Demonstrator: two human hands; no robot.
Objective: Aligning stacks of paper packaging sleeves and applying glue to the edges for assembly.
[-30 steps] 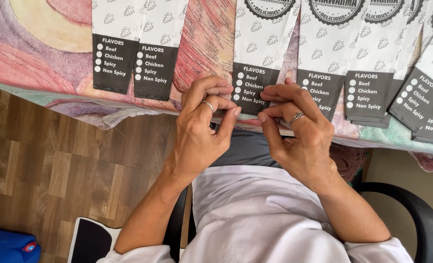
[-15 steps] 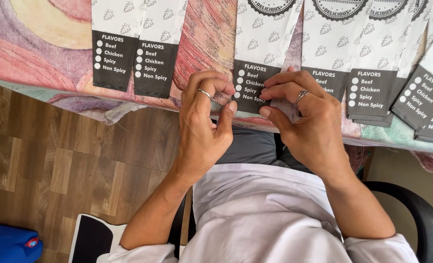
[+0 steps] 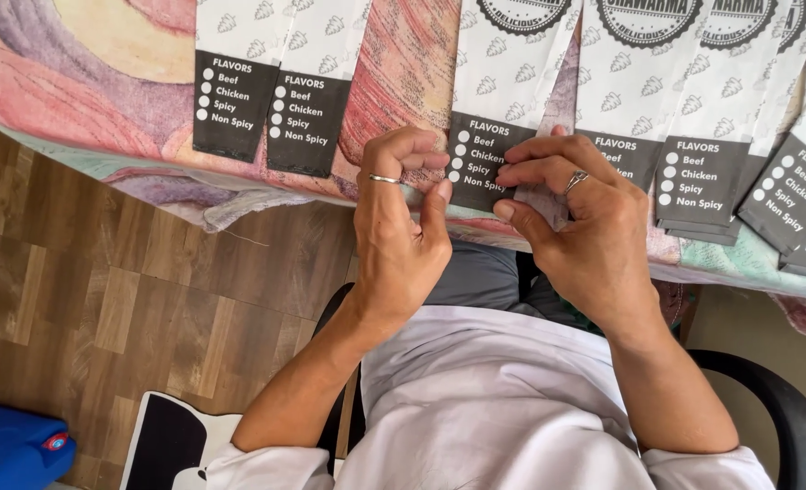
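Left of the fingers: two flat white paper sleeves with dark printed ends (image 3: 271, 86), side by side on a cloth of pink, purple and pale swirls (image 3: 103, 82). Right of the fingers: at least four more of the same sleeves (image 3: 711, 136), overlapped, exact count unclear at the frame edge. Between both hands: one white paper sleeve with a dark end panel (image 3: 489, 150), overhanging the cloth's near edge. Left hand (image 3: 403, 231), ringed, fingertips pinched at its left edge. Right hand (image 3: 584, 227), ringed, fingers pressed together, pinching its lower right corner. Below: wood-look floor, black chair arm (image 3: 784, 408), blue plastic container (image 3: 13, 449).
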